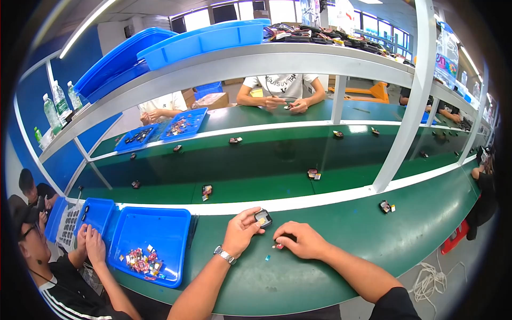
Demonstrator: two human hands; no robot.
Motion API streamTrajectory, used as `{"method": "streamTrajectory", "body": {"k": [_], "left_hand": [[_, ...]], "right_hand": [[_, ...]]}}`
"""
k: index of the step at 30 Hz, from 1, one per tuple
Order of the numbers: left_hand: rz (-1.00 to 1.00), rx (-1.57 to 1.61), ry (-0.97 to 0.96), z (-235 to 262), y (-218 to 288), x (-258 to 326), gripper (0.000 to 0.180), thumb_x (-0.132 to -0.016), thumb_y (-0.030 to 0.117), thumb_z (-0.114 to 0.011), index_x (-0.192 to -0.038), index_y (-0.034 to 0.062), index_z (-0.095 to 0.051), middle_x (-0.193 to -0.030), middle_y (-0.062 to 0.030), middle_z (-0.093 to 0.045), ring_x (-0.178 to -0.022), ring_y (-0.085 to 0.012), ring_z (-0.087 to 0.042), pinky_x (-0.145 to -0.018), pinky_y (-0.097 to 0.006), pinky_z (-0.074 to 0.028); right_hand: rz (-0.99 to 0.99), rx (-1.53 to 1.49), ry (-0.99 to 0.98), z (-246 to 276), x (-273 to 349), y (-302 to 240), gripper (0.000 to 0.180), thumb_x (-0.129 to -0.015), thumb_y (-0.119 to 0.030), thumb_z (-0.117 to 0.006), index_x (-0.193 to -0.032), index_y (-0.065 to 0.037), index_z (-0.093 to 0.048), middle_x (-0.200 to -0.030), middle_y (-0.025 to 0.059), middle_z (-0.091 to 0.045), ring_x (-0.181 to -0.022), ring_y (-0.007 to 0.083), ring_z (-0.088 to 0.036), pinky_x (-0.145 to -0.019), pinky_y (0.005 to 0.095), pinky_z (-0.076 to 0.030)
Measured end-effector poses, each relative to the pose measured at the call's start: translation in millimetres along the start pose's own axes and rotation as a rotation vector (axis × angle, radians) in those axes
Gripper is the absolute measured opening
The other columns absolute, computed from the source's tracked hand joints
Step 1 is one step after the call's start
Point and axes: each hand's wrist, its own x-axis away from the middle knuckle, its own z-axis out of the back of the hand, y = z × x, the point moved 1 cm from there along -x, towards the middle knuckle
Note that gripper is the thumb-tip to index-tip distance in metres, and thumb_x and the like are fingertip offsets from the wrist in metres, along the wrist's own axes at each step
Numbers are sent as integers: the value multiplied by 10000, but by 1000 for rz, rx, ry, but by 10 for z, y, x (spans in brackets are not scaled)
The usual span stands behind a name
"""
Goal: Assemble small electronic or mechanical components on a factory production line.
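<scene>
Between the thumb and fingers of my left hand (241, 233) is a small black case (263, 218), tilted so that a grey inside with a cream-coloured patch shows. My right hand (305, 240) is closed over a small part (279, 246), of which a dark edge and a red and pale bit peek out; its kind is hidden by the fingers. Both hands are just above the green bench top (234, 293), a short way apart. A tiny teal scrap (268, 257) lies on the bench between my forearms.
Left of me stands a blue tray (185, 224) with small colourful parts (144, 263). A co-worker's hands (90, 240) work beside it. Beyond the white rail (288, 202), small black units lie spread along a green belt (250, 170). A white post (406, 101) rises at the right.
</scene>
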Motion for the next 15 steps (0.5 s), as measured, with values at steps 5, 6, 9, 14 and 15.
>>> {"method": "streamTrajectory", "body": {"k": [5,6,9,14,15], "left_hand": [[1,-37,-38,-15,18,3,443,-933,-34,-549,-1370,-21,-482,-1199,-157,-644,-983,-152,-636,-784,-278,-545],[8,-45,-41,-27,30,5,445,-935,-27,-553,-1374,-18,-481,-1193,-154,-649,-976,-148,-635,-773,-273,-540],[8,-86,-50,-17,34,15,438,-943,-14,-553,-1375,-13,-484,-1196,-151,-649,-971,-143,-634,-767,-271,-538],[30,-74,-74,-43,52,23,409,-960,9,-541,-1366,-15,-490,-1203,-158,-641,-972,-146,-637,-780,-271,-555],[49,-43,-69,-58,59,27,397,-967,16,-534,-1361,-16,-492,-1206,-160,-636,-978,-149,-638,-790,-274,-566]], "right_hand": [[-120,-381,107,3,-12,105,126,-927,-71,-633,-1013,10,-678,-877,65,-705,-801,91,-649,-747,248,-519],[-122,-380,108,19,-10,90,126,-927,-71,-633,-1013,10,-678,-877,65,-705,-801,91,-649,-747,248,-519],[-108,-198,198,46,-23,36,135,-921,-67,-640,-1016,7,-700,-879,73,-709,-792,101,-657,-741,252,-522],[-97,-128,258,38,-31,134,147,-887,-97,-678,-1015,-42,-723,-898,94,-716,-739,140,-668,-684,270,-519],[-93,-125,259,47,-24,121,147,-887,-97,-678,-1015,-42,-723,-898,94,-716,-739,140,-668,-684,270,-519]]}}
